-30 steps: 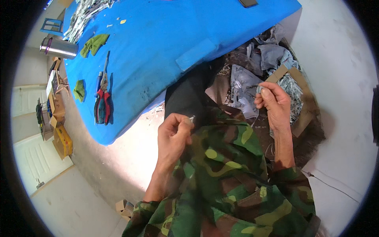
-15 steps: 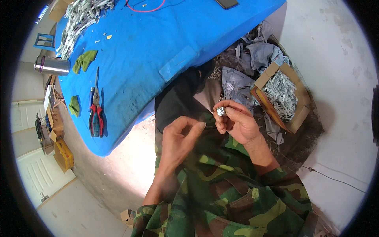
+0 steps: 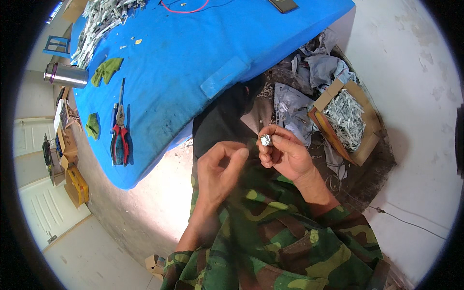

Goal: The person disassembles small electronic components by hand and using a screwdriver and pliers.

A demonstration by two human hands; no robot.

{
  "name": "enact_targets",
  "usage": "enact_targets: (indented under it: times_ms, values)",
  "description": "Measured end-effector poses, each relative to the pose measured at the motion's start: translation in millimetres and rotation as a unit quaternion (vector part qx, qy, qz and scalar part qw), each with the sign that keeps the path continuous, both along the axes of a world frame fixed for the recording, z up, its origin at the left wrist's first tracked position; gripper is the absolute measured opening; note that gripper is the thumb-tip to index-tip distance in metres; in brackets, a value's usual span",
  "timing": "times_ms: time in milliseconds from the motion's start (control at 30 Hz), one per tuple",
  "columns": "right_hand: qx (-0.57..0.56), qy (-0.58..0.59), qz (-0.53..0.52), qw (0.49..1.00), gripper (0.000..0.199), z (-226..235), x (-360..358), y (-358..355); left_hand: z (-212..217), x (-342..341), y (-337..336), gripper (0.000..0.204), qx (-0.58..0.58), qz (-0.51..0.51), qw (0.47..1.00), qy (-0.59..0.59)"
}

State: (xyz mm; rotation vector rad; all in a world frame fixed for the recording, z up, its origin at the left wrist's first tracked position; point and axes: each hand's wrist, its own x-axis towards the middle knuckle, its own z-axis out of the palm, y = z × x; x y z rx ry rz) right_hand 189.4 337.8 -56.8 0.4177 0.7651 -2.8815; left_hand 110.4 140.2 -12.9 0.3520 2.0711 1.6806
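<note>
Between the thumb and fingers of my right hand (image 3: 293,157) is a small shiny metal piece (image 3: 266,140), square-looking at its visible end; its exact kind is unclear. My left hand (image 3: 218,170) hovers just left of it, thumb and forefinger brought together, the other fingers curled. Whatever the left fingertips may pinch is hidden or too small to see. The two hands are apart, above my lap in camouflage clothing (image 3: 270,227). Nearest on the table are red-handled pliers (image 3: 120,140), lying beside a thin screwdriver-like tool (image 3: 114,117).
A blue-covered table (image 3: 169,72) spans the upper left, bearing a heap of metal strips (image 3: 99,26), green cloths (image 3: 107,71), a steel cylinder (image 3: 70,75) and a dark phone-like object (image 3: 283,5). At right, a cardboard box (image 3: 369,145) holds similar strips, with grey plastic bags (image 3: 292,108) beside it.
My right hand has drawn slightly left, tilting the metal piece a little. The left hand stays almost in place, its thumb slightly shifted. The whole view has moved a bit.
</note>
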Motion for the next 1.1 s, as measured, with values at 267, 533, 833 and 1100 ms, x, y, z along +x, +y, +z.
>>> enact_targets:
  times_ms: [267,533,833,1100]
  values:
    - [0.104,0.004,0.033,0.994,0.029,12.3,-5.2,-11.1,11.0,2.7,-0.2,0.023,-0.012,0.011,0.993,0.113]
    - [0.098,0.006,0.047,0.994,0.026,14.1,-7.7,-20.8,17.9,3.6,-4.6,0.028,-0.019,-0.004,0.994,0.104]
    - [0.086,-0.025,0.019,0.996,0.025,11.1,-7.5,-35.0,8.7,7.4,-5.7,0.026,0.027,0.021,0.986,0.164]
    - [0.063,-0.017,-0.012,0.998,0.025,8.7,-7.8,-45.2,6.5,14.2,-1.1,0.022,-0.014,0.052,0.965,0.256]
